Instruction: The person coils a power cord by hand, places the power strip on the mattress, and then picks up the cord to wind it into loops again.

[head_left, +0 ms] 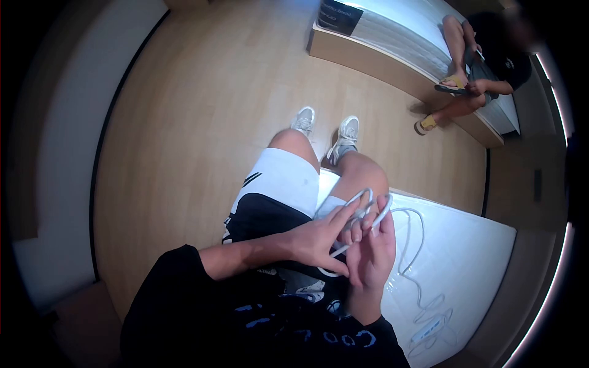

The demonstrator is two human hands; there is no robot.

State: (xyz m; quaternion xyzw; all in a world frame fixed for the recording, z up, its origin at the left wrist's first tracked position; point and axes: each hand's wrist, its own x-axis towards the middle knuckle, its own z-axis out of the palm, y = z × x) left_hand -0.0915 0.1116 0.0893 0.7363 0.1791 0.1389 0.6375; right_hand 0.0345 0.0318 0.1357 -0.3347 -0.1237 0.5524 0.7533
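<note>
A white power cord [386,210] is bent into loops between my two hands, above my lap. My left hand [310,244] reaches in from the left, with its thumb apart from the fingers and the cord's coil held between them. My right hand [373,254], palm turned up, has its fingers curled on the cord. Part of the coil is hidden behind the fingers. From there the cord runs down over the mattress to a white power strip [429,330], which lies on the mattress to my right.
I sit on a white mattress [472,245], feet on the wooden floor [202,122]. Across the floor, another person [491,55] in yellow-strapped sandals sits on a second mattress [399,27] with a wooden base [368,70]. A pale wall [67,153] stands at the left.
</note>
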